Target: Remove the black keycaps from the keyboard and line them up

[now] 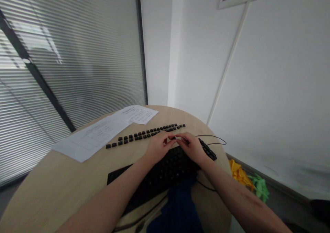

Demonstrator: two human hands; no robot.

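My left hand and my right hand meet above the far edge of a black keyboard. Between their fingertips is a small black keycap, with the fingers of both hands closed on it. Just beyond the hands, loose black keycaps lie on the table in two long rows. My forearms cross over the keyboard and hide parts of it, including much of its left and right sides.
Printed paper sheets lie at the left of the round wooden table. A thin black cable loops at the right. Dark blue cloth shows at the near edge. Yellow and green bundles sit on the floor.
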